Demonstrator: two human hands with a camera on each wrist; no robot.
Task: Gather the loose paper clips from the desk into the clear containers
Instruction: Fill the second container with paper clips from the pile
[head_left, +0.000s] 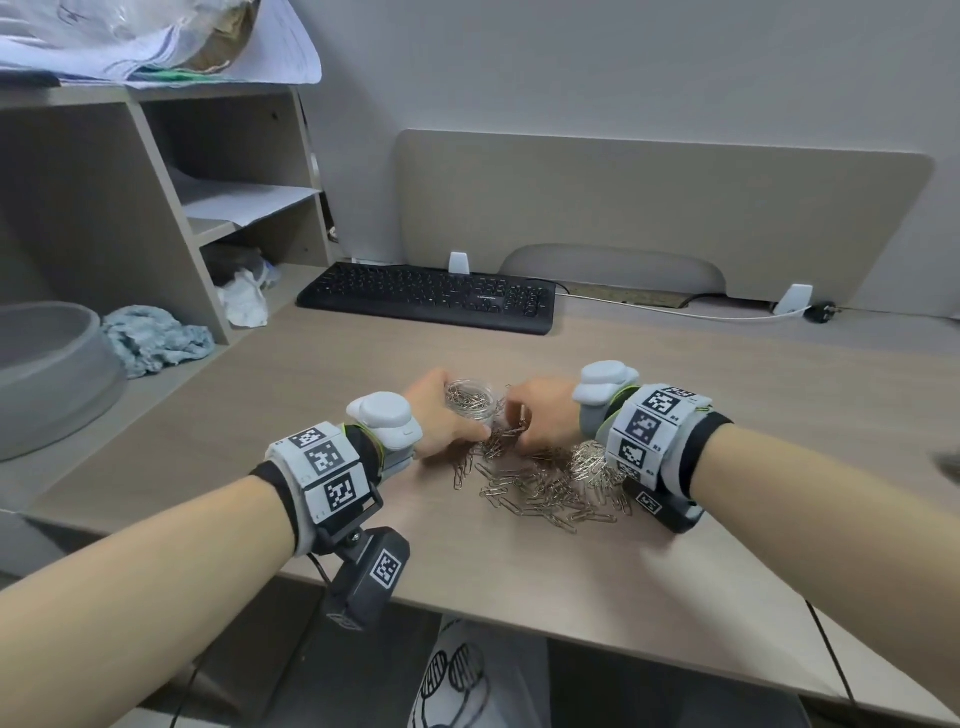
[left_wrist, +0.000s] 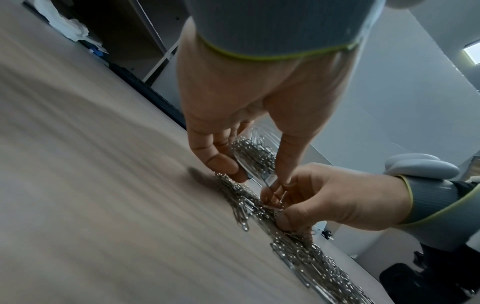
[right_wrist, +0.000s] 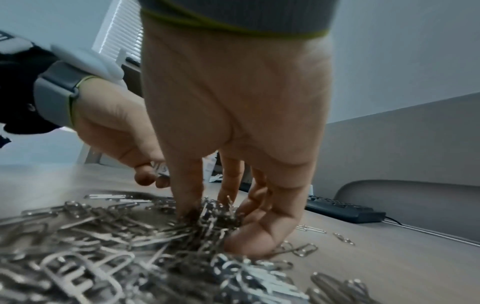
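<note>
Round clear container (head_left: 470, 404) gripped (left hand (head_left: 441, 415)), wiry paper clips (head_left: 545, 488)

A small clear container (head_left: 474, 404), tilted and part-filled with silver paper clips, sits at 11 o'clock of a loose heap of paper clips (head_left: 540, 488) spread flat across the worktop, with a second clip-filled clear container (head_left: 589, 460) at the heap's 2 o'clock edge.

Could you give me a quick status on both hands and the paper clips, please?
Left hand grips clear container, part filled. Right hand pinching paper clips from pile. Second container by right wrist. Nothing blocking.
</note>
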